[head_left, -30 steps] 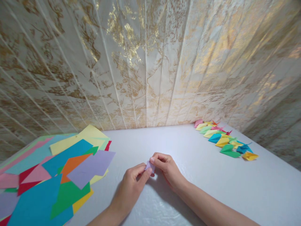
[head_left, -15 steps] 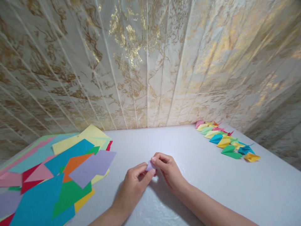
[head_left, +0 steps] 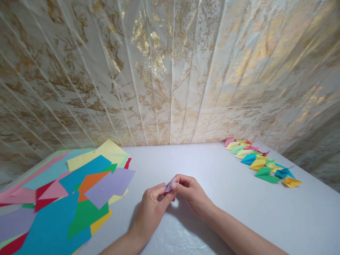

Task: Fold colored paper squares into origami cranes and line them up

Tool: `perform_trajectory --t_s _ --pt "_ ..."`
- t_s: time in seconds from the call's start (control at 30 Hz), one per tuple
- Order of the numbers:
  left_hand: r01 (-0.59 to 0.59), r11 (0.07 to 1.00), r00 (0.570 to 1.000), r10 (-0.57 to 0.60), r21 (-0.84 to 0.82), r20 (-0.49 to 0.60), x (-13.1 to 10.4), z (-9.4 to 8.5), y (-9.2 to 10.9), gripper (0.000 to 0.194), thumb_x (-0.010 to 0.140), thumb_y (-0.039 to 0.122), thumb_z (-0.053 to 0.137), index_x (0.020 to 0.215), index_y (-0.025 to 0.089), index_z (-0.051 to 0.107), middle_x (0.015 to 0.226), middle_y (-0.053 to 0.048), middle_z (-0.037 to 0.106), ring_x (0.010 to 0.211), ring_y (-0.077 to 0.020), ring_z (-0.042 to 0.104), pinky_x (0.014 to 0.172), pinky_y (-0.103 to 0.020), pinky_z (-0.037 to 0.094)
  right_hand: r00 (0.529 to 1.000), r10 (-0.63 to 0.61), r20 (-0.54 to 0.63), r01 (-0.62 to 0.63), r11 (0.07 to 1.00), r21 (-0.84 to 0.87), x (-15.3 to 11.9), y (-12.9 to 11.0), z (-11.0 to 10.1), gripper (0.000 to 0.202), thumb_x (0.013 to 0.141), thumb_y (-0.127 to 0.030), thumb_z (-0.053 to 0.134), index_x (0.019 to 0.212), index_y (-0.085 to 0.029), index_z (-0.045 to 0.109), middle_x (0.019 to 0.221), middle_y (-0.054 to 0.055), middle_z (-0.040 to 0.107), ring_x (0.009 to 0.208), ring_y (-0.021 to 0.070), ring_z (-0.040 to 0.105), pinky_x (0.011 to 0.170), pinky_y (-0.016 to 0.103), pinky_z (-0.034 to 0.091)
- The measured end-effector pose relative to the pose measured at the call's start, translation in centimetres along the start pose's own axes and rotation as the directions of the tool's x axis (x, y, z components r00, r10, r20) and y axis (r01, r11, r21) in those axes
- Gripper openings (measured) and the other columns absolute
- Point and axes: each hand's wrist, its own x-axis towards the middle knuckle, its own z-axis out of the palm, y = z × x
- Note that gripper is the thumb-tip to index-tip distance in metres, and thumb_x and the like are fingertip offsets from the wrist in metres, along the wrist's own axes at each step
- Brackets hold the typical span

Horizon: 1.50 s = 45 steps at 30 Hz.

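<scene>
Lilac folded paper (head_left: 169,186) pinched between both hands at the middle of a white table (head_left: 175,159).
The left hand (head_left: 152,205) grips its near side narrowly between thumb and fingers; the right hand (head_left: 193,194) pinches its other side, the fingertips of both crowding around it; whether the paper touches the tabletop I cannot tell; to the left, overlapping coloured paper sheets (head_left: 54,219) spread out, a lilac sheet (head_left: 110,187) on top nearest the hands; to the far right, origami figures (head_left: 265,175) lie in rows; behind hangs gold-patterned fabric (head_left: 170,88).
</scene>
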Motion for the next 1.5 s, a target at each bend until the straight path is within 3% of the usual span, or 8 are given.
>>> perform_trajectory --t_s 0.17,0.4,0.73,0.83,0.97,1.07,1.27,1.5 --pt "-0.026 0.999 1.000 0.026 0.027 -0.010 0.0 -0.1 0.0 0.036 0.091 0.042 0.057 0.065 0.019 0.063 0.066 0.001 0.060 0.067 -0.0170 0.056 0.063 -0.024 0.042 0.999 -0.035 -0.024 0.035 0.999 -0.011 0.1 -0.1 -0.3 0.035 0.067 -0.041 0.088 0.062 -0.016 0.065 0.063 0.003 0.066 0.056 0.0134 0.056 0.058 0.029 0.044" --pt "-0.116 0.993 0.990 0.118 -0.039 0.081 -0.2 -0.4 0.0 0.040 0.100 0.040 0.041 0.078 0.018 0.066 0.082 -0.003 0.068 0.080 -0.0197 0.062 0.075 -0.027 0.044 0.998 -0.029 -0.052 0.028 0.999 -0.024 0.3 0.3 -0.6 0.038 0.066 -0.042 0.089 0.059 -0.015 0.063 0.054 -0.001 0.060 0.050 0.0111 0.053 0.054 0.026 0.040" --pt "-0.139 0.990 0.986 0.139 -0.004 0.092 0.1 -0.4 -0.6 0.035 0.099 0.042 0.047 0.082 0.020 0.068 0.083 -0.001 0.069 0.081 -0.0188 0.063 0.075 -0.025 0.045 0.998 -0.033 -0.051 0.036 0.998 0.043 0.4 0.5 -0.7 0.040 0.063 -0.043 0.089 0.058 -0.016 0.061 0.058 0.000 0.063 0.050 0.0116 0.052 0.053 0.028 0.041" --pt "-0.120 0.992 0.991 0.118 0.025 0.070 0.2 -0.4 -0.9 0.031 0.096 0.043 0.053 0.083 0.020 0.069 0.085 -0.001 0.070 0.083 -0.0193 0.065 0.076 -0.024 0.046 0.999 -0.035 -0.028 0.035 0.999 0.009 0.4 0.4 -0.7 0.036 0.067 -0.045 0.086 0.065 -0.016 0.065 0.065 0.002 0.066 0.055 0.0117 0.052 0.059 0.028 0.041" --pt "-0.065 0.998 0.998 0.065 0.000 0.012 0.5 -0.4 -1.0 0.031 0.094 0.045 0.054 0.085 0.021 0.071 0.083 0.000 0.071 0.080 -0.0193 0.064 0.073 -0.024 0.046 0.987 -0.126 -0.096 0.127 0.992 -0.002 0.4 0.2 -0.8 0.030 0.076 -0.045 0.080 0.091 -0.021 0.071 0.074 -0.001 0.064 0.066 0.0134 0.053 0.068 0.029 0.042" --pt "-0.065 0.998 0.998 0.065 0.014 0.015 0.5 -0.4 -1.0 0.032 0.093 0.046 0.056 0.081 0.020 0.071 0.076 0.001 0.068 0.073 -0.0182 0.062 0.068 -0.023 0.045 0.976 -0.171 -0.136 0.169 0.985 -0.025 0.5 0.1 -1.0 0.026 0.074 -0.041 0.082 0.087 -0.021 0.069 0.076 -0.002 0.061 0.070 0.0137 0.052 0.070 0.028 0.041" --pt "-0.117 0.990 0.993 0.114 0.083 0.040 0.4 -0.5 -1.1 0.032 0.093 0.044 0.055 0.079 0.020 0.070 0.078 -0.002 0.070 0.074 -0.0200 0.063 0.070 -0.025 0.047 0.996 -0.091 -0.020 0.089 0.994 -0.069 0.6 -0.5 -1.5 0.029 0.071 -0.042 0.083 0.081 -0.020 0.068 0.071 -0.002 0.060 0.065 0.0130 0.051 0.066 0.027 0.039" --pt "-0.140 0.980 0.990 0.134 0.140 0.053 0.6 -0.7 -1.5 0.033 0.093 0.046 0.055 0.078 0.021 0.071 0.078 -0.001 0.071 0.075 -0.0200 0.065 0.071 -0.025 0.048 0.992 -0.090 0.088 0.105 0.978 -0.180 0.9 -2.1 -2.1 0.034 0.076 -0.050 0.077 0.079 -0.017 0.068 0.077 -0.001 0.062 0.071 0.0128 0.052 0.072 0.027 0.040"
